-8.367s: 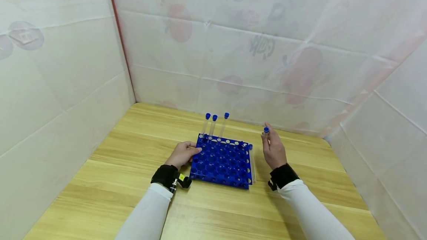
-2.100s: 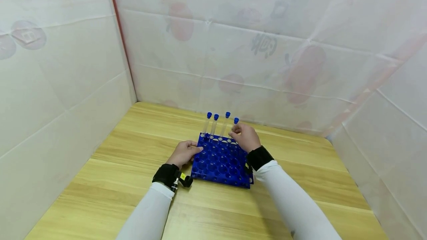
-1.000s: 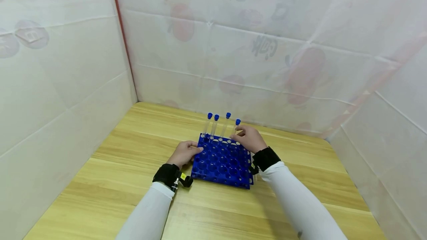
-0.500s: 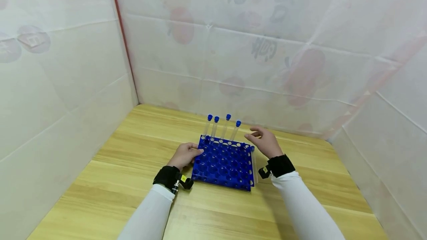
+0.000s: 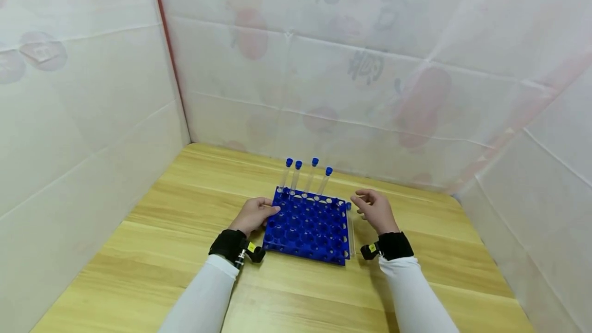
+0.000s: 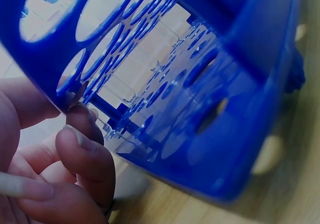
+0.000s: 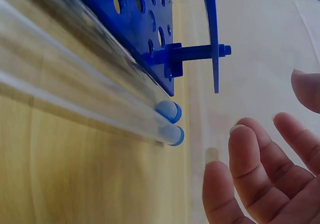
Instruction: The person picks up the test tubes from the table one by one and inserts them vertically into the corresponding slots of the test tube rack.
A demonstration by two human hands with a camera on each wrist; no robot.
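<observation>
Blue rack (image 5: 307, 225) stands near the counter's (image 5: 139, 251) far edge, the left hand (image 5: 252, 215) gripping its left side with curled fingers. The right hand (image 5: 375, 210) hovers just right of it, fingers loosely spread and empty, above two capped tubes (image 7: 100, 104) lying along the rack's right side.

Head view: bright, even, diffuse light; no clear source. Soft faint shadows on the table (image 5: 139, 251) beside the forearms. Wide-angle bend at the edges; walls bow outward. Left wrist view: dim, bluish, rack (image 6: 235, 109) close and blurred. Right wrist view: bright, washed-out far wall; near tubes (image 7: 75, 92) smeared, out of focus.
</observation>
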